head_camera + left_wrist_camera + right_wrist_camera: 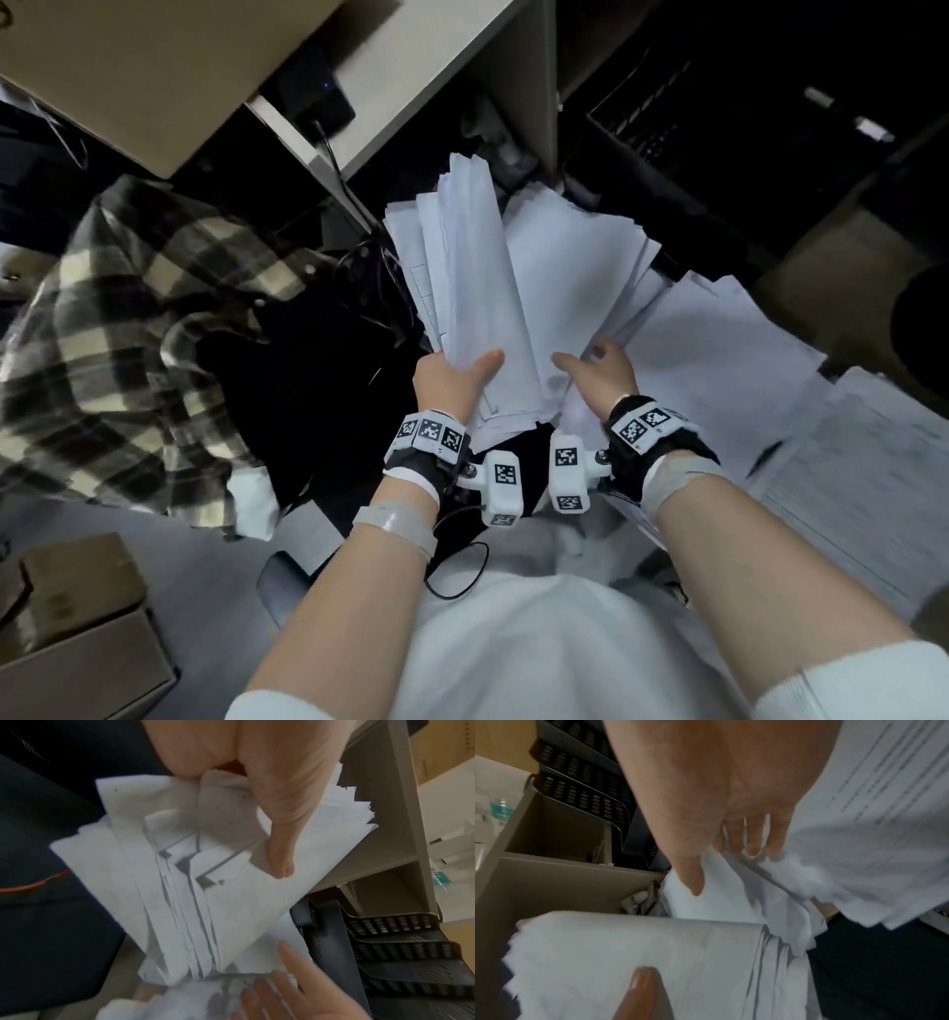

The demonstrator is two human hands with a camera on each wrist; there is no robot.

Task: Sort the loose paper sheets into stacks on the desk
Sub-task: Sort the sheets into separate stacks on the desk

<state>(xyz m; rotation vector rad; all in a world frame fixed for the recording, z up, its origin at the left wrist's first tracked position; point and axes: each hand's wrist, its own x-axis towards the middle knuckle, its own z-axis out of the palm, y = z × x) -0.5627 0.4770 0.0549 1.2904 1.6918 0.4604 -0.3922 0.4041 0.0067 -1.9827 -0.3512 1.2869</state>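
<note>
Head view: the fingers of the left hand (452,377) lie hidden behind the bundle of paper sheets (477,288), only the thumb showing on its near face, while the fingers of the right hand (598,372) are buried among the loose sheets (580,267) beside it. The printed sheets (847,493) at the right are motion-blurred and cut by the frame edge, their text illegible, and the black letter trays (662,128) sink into shadow. Right wrist view: the thumb (644,992) at the bottom is cropped and blurred, and the small items (641,902) in the shelf compartment are too indistinct to identify.
</note>
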